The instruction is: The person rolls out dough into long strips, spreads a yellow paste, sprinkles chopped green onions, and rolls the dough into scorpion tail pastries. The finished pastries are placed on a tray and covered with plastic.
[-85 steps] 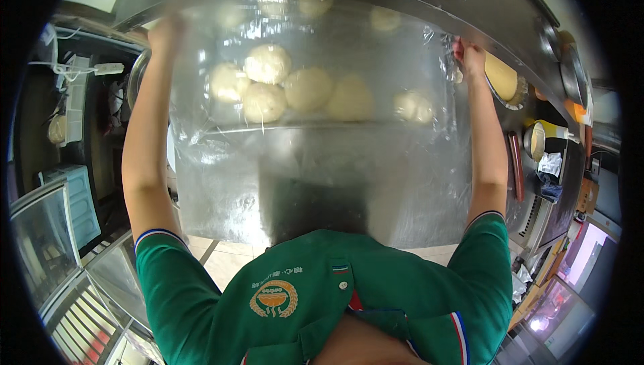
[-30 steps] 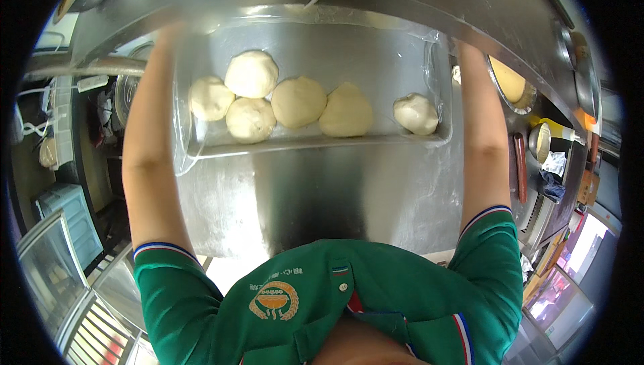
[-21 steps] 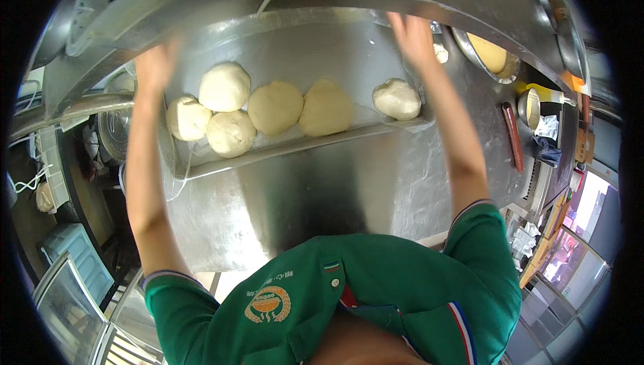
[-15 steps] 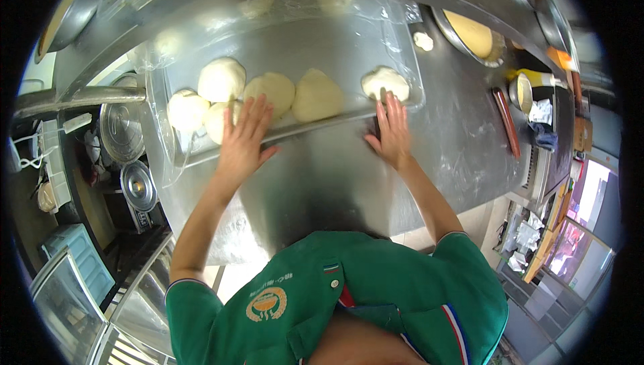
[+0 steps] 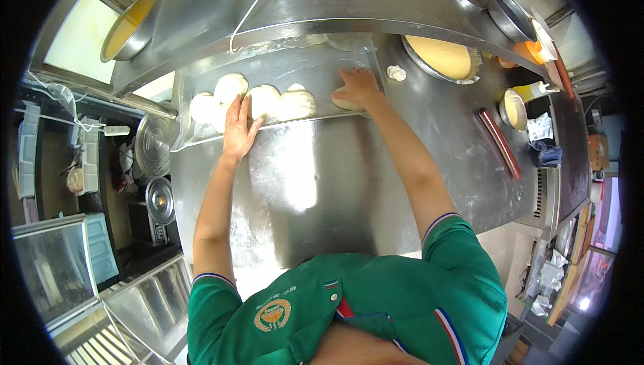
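A shallow metal tray [image 5: 322, 62] lined with clear plastic film lies on the steel worktable. Several pale dough balls [image 5: 231, 88] cluster at its left, some touching each other. My left hand [image 5: 240, 129] is open, palm down over the tray's near rim, its fingertips against the dough there and partly covering one piece. Another dough piece [image 5: 297, 102] sits mid-tray. At the right end my right hand [image 5: 359, 88] is spread over a lone dough ball [image 5: 343, 101], resting on it and hiding much of it. Neither hand is gripping anything.
A steel shelf [image 5: 201, 33] spans the back above the tray, with a white cable hanging down. Right of the tray are a small dough lump [image 5: 396, 73], a large bowl of yellow mixture [image 5: 439, 56], a reddish-brown rolling pin [image 5: 500, 142] and a small bowl [image 5: 514, 109]. Pot lids [image 5: 159, 201] stand at left.
My right hand has moved from the near edge of the lone dough ball to on top of it, fingers spread. My left hand stays by the left cluster. The view has tilted, showing more shelf.
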Tool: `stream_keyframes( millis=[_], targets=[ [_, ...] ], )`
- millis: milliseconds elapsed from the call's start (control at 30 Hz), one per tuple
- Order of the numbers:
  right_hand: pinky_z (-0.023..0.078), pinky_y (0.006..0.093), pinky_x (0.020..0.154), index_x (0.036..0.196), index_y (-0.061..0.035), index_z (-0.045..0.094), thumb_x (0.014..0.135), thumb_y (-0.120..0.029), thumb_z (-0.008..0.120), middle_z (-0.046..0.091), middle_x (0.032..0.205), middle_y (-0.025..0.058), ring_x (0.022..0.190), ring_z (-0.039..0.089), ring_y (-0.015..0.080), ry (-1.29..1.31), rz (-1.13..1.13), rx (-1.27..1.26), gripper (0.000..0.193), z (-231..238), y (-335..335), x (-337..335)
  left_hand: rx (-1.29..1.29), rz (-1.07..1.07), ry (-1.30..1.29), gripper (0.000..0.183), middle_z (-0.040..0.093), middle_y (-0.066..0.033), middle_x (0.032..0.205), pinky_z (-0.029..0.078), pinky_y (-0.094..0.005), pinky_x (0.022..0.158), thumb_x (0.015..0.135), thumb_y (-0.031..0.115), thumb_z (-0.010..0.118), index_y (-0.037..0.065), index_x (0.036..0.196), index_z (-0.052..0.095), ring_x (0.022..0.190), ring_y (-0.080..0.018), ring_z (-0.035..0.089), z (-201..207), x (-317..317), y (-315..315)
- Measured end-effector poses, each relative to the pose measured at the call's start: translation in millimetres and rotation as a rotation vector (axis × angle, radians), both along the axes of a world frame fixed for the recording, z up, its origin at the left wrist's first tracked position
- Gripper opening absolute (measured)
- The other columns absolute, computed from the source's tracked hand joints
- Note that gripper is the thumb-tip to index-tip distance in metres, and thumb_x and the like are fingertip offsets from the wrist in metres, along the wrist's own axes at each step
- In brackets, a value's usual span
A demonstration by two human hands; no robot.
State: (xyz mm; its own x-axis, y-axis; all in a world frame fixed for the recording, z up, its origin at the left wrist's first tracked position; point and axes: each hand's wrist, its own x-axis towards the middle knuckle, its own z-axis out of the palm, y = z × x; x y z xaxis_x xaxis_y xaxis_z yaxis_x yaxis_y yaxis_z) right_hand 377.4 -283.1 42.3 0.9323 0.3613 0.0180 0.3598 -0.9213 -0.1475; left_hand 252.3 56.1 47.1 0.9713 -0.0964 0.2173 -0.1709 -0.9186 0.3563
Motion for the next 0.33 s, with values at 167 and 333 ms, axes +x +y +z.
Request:
stream_keyframes(
  millis=[167,333],
  targets=[
    [0.048,0.0454,0.089,0.113,-0.0053,0.063,0.065,-0.054,0.08,0.065,0.106,0.0165,0.104,0.061,0.0328,-0.059,0.013,0.01,0.07,-17,-17,-17,-0.225,0.152,-0.085,0.062,0.037,-0.0266,0.147,0.035,-0.0425,0.111,0.09,0.024,0.064,-0.003,0.141,0.04,0.133,-0.0406,0.04,-10,2,-50],
    [0.051,0.0467,0.086,0.104,-0.0119,0.064,0.07,-0.041,0.081,0.065,0.109,0.0099,0.096,0.064,0.0354,0.083,0.034,0.507,0.048,-33,-36,-1,-0.25,0.242,-0.094,0.062,0.047,-0.0248,0.139,0.038,-0.0421,0.108,0.087,0.029,0.068,-0.003,0.135,0.047,0.126,-0.0405,0.048,-11,56,-67]
  ],
)
